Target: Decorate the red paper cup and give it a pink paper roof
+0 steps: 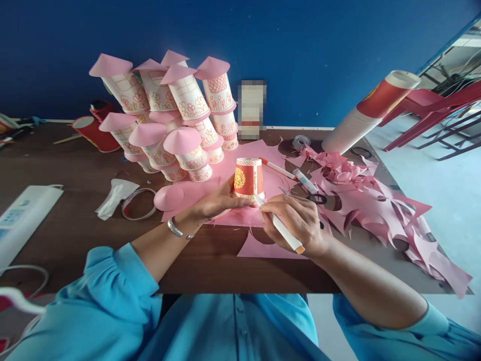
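A red and white paper cup (pixel 248 178) with a gold emblem stands upside down on the pink paper, its narrow end up. My left hand (pixel 225 200) grips the cup low on its left side. In my right hand (pixel 293 218) is a white marker (pixel 282 229) with an orange end; its tip meets the cup's lower rim. What the tip draws there is too small to make out. Under the cup lies pink paper (pixel 210 193). Another marker (pixel 278 168), with a red cap, lies just behind, beside a glue stick (pixel 305 180).
Cup towers with pink cone roofs (pixel 183 141) stand at the back left. Pink paper scraps (pixel 370 200) cover the right side, near black-handled scissors (pixel 317 199). A tall cup stack (pixel 370 113) leans there. A tape roll (pixel 138 204) and a white power strip (pixel 26 220) lie left.
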Motion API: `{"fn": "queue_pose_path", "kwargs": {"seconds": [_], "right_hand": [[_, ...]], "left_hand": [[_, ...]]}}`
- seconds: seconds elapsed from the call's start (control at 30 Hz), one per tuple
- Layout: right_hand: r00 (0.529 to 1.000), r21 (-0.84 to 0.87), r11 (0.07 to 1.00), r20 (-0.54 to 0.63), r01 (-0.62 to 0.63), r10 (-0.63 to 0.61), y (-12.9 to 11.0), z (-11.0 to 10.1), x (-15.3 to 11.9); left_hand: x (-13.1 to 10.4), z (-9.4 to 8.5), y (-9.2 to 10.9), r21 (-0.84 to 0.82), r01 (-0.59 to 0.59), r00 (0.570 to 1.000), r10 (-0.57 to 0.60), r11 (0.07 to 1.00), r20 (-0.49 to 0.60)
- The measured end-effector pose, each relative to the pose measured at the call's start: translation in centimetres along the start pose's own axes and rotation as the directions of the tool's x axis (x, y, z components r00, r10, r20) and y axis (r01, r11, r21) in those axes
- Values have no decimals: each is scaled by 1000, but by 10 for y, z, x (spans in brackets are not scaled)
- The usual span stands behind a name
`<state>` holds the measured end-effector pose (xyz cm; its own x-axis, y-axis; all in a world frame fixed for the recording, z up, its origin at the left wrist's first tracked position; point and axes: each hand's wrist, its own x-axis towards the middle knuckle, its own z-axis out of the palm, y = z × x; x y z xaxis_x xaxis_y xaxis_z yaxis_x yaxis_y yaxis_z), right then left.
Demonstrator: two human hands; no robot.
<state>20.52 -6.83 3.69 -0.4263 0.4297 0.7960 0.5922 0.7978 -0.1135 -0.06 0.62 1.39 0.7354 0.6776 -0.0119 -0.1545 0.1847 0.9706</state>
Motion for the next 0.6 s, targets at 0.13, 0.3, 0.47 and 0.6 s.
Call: {"fn": "queue_pose_path", "kwargs": {"seconds": [0.13, 0.3, 0.47, 0.6], "right_hand": [[1000, -11, 1000, 23, -3, 4, 0, 2, -1], [1000, -8, 1000, 26, 4, -4, 0, 2, -2], [999, -22, 1000, 35, 2, -2, 0, 2, -2], [1000, -32, 999, 9, -18, 18, 0, 4, -2]], "left_hand": [[0, 1, 2, 1, 6, 1000, -6, 1000, -2], [0, 0, -2, -20, -7, 1000, 7, 1000, 9], [0, -2, -4, -3, 8, 1000, -8, 1000, 7], [-1, -3, -5, 2, 25, 1000, -25, 1000, -17]]}}
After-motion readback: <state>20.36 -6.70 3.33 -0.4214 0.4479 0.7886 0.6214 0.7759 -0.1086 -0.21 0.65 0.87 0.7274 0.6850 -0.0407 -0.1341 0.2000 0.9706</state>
